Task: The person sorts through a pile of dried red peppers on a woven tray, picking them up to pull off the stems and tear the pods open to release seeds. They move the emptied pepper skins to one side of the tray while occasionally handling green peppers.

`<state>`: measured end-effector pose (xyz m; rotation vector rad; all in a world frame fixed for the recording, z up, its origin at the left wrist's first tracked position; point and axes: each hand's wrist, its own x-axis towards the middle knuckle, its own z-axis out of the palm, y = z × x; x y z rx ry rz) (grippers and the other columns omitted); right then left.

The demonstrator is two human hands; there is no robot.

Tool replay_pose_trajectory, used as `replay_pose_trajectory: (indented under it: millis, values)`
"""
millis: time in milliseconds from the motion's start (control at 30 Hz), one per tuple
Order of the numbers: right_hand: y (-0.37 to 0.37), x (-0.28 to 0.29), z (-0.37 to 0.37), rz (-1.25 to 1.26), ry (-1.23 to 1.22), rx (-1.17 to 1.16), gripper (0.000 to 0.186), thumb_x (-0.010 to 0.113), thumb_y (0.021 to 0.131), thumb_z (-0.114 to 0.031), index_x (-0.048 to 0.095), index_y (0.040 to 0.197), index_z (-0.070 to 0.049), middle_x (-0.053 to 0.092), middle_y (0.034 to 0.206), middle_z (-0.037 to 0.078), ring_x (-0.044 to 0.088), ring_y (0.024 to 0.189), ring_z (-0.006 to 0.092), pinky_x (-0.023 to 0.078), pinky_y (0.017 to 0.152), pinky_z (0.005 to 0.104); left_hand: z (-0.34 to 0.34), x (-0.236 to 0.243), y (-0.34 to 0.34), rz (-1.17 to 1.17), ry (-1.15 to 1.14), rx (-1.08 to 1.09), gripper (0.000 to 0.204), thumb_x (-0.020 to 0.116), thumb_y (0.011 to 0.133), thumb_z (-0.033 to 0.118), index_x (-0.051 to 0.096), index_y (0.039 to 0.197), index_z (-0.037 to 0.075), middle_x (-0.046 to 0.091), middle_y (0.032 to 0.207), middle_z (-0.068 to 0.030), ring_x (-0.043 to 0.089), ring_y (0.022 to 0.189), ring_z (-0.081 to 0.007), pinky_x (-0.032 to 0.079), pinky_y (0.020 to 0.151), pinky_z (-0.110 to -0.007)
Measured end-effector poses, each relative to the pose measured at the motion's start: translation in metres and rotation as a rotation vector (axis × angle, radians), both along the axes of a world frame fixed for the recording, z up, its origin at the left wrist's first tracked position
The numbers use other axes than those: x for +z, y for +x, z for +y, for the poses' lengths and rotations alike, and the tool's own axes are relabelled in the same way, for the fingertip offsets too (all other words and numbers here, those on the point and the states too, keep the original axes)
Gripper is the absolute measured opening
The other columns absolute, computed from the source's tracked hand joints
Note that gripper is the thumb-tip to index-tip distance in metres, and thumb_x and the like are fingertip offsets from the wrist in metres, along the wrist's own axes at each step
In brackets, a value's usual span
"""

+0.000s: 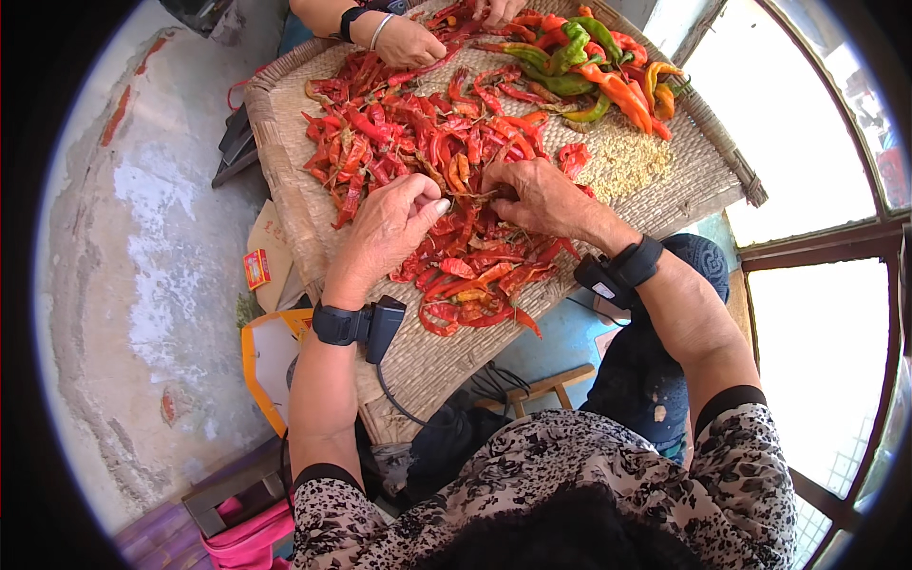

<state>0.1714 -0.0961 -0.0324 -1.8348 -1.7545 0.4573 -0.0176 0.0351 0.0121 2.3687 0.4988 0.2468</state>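
Red peppers [459, 268] lie in a big pile on a straw mat [394, 394]. The left hand [391, 226] is over the left part of the pile, with its thumb and fingers close together. The right hand [540, 197] is just to the right, its fingers curled in with a narrow gap. I cannot tell if either hand holds a pepper. Pale seeds [627, 166] lie to the right of the pile. Green peppers [572, 49] sit farther off, with orange ones. At the far side, another person's hand [408, 43] is by a long red pepper.
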Motion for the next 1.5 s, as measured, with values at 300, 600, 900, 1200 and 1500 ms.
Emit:
replay_pose_trajectory:
  millis: [300,600,900,1200,1500]
  values:
    - [0.018,0.021,-0.008,0.591,-0.041,-0.084,0.016,0.061,0.089,-0.012,0.062,0.100,-0.001,0.063,0.079,0.001,0.054,0.070,0.0083,0.045,0.061,0.0264,0.003,-0.016,-0.002,0.187,0.285,-0.195,0.016,0.065,0.080,0.013,0.058,0.087,0.000,0.054,0.092,-0.0153,0.058,0.083,-0.0345,0.048,0.073,-0.042]
    - [0.022,0.016,-0.011,0.471,0.023,-0.131,0.018,0.062,0.091,-0.016,0.063,0.100,0.000,0.064,0.079,0.003,0.056,0.071,0.0089,0.047,0.063,0.0271,-0.009,0.014,-0.001,-0.236,-0.180,0.005,0.010,0.061,0.088,0.011,0.057,0.089,0.002,0.058,0.076,-0.0034,0.054,0.064,-0.0121,0.044,0.061,-0.027]
    - [0.022,0.013,-0.013,0.475,0.052,-0.118,0.019,0.060,0.093,-0.016,0.063,0.101,0.001,0.065,0.079,0.004,0.057,0.068,0.0095,0.047,0.060,0.0278,0.028,0.010,-0.009,-0.606,0.324,0.479,0.029,0.062,0.089,0.015,0.053,0.114,0.003,0.056,0.103,-0.0097,0.056,0.091,-0.0188,0.047,0.083,-0.032]
    - [-0.004,0.006,-0.003,0.498,0.128,0.010,0.016,0.064,0.087,-0.013,0.065,0.097,-0.001,0.064,0.075,0.012,0.061,0.069,0.0193,0.049,0.062,0.0354,-0.021,0.004,0.008,-0.159,0.133,-0.054,0.039,0.063,0.088,0.019,0.054,0.123,0.007,0.062,0.106,-0.0164,0.061,0.095,-0.0290,0.050,0.083,-0.039]
    - [0.004,0.013,0.001,0.387,0.042,-0.020,0.022,0.057,0.095,-0.020,0.064,0.099,0.000,0.063,0.072,0.005,0.059,0.062,0.0136,0.049,0.060,0.0315,-0.002,0.002,0.004,-0.244,0.207,0.057,0.017,0.059,0.092,0.018,0.063,0.095,0.001,0.060,0.068,-0.0079,0.057,0.061,-0.0155,0.045,0.060,-0.029]
